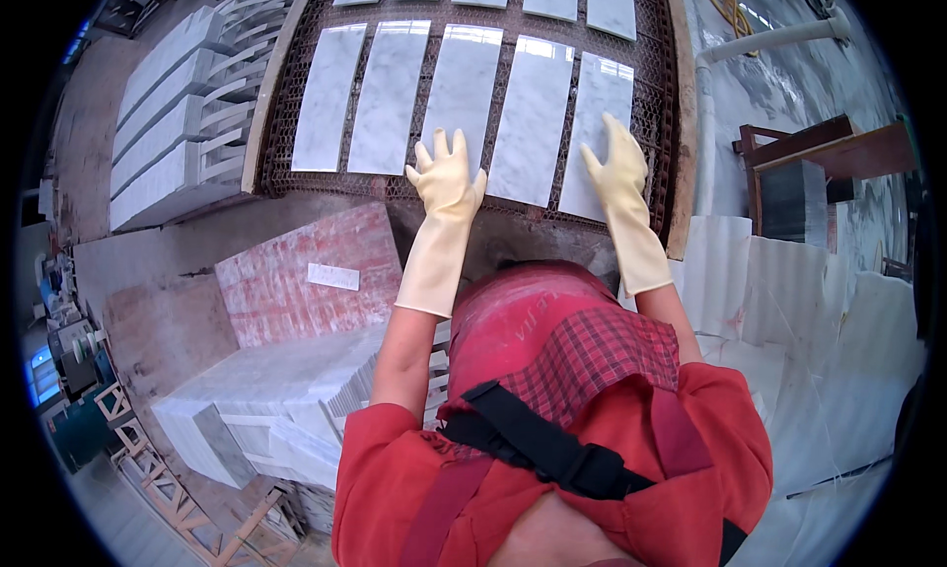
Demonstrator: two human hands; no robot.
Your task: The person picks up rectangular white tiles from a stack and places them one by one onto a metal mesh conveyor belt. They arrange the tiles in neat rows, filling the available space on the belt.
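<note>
Both of my hands wear cream rubber gloves that reach up the forearms. My left hand (446,177) lies over the near end of a polished white-grey marble tile (464,79), fingers spread. At the right, my right hand (621,163) is over the near part of the rightmost marble tile (604,94), fingers stretched out and thumb apart. Whether either palm presses on its tile cannot be made out. Several such tiles lie in two rows, narrow gaps between them, on a brown wire-mesh belt (654,123).
Wooden rails (683,133) edge the belt. Stone slabs (163,123) are stacked at the left. Nearer stand a red-stained slab (296,256) with a white label and another slab stack (276,380). A white pipe (779,40) and a wooden rack (799,173) are at the right.
</note>
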